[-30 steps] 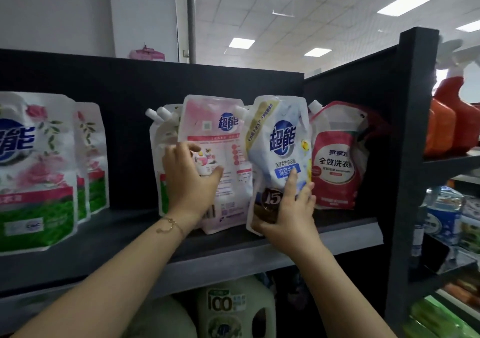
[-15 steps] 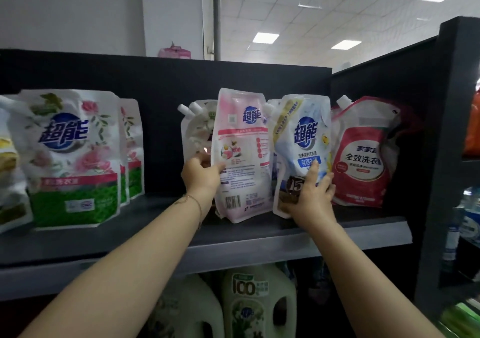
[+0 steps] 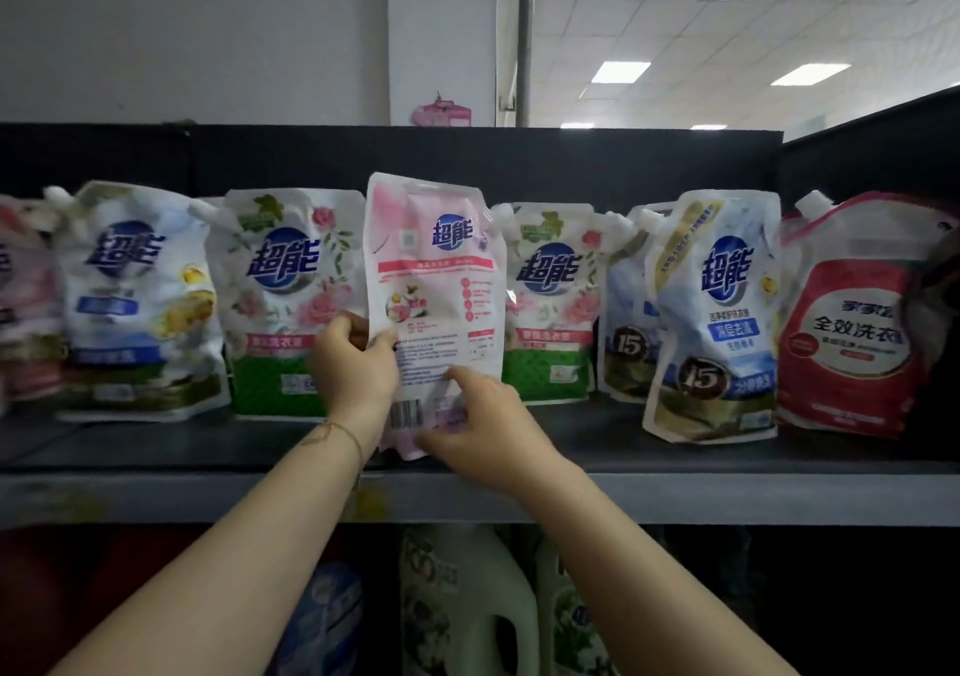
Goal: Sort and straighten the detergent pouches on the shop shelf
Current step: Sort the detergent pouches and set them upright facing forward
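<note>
On your shelf (image 3: 675,498), left to right: white-blue pouch (image 3: 135,301); green floral pouch (image 3: 291,306); your left hand (image 3: 356,363) pinching the upright pink pouch (image 3: 436,280) at the front; your right hand (image 3: 483,415) curled round its base; blue "15" pouch (image 3: 717,311); red pouch (image 3: 852,322).

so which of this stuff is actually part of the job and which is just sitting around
Part of the job: pink pouch, held by left hand and right hand; left green pouch; right green pouch; front blue pouch; red pouch; shelf.

Just there: white jug below; pink item up behind; ceiling lights.
</note>
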The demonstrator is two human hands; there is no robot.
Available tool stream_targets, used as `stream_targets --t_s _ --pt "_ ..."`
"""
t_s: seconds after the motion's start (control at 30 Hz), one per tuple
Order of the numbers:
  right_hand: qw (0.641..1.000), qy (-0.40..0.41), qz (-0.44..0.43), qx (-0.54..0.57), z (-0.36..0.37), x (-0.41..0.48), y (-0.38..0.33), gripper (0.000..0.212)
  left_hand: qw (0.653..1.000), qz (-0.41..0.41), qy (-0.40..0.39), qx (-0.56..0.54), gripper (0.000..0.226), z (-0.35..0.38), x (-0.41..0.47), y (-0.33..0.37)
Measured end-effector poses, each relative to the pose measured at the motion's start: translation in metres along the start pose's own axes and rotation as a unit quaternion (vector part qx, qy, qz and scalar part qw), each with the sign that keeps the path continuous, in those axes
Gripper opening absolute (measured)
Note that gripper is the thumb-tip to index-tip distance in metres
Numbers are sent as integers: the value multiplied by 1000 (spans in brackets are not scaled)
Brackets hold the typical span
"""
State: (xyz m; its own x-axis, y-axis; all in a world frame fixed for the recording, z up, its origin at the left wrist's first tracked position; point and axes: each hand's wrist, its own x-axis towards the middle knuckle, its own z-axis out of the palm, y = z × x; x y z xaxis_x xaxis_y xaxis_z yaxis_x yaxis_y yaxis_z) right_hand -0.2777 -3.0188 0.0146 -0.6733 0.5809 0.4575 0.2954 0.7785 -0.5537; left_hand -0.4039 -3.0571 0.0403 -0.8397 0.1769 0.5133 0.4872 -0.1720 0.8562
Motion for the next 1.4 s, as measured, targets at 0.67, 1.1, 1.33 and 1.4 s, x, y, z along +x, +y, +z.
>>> stream_targets --t_s 0.67,1.1,1.33,1.4 --pt "965 78 178 178 -43 34 78 57 971 142 -188 47 14 -17 -21 4" --pt "969 -7 149 199 -33 42 70 68 922 -181 -343 -5 57 -7 22 -27" --pt "990 -101 33 93 4 64 2 72 920 -226 -321 5 112 -84 78 -45" --pt "989 -126 15 82 23 72 -16 74 926 -230 -300 -6 101 -108 90 -50"
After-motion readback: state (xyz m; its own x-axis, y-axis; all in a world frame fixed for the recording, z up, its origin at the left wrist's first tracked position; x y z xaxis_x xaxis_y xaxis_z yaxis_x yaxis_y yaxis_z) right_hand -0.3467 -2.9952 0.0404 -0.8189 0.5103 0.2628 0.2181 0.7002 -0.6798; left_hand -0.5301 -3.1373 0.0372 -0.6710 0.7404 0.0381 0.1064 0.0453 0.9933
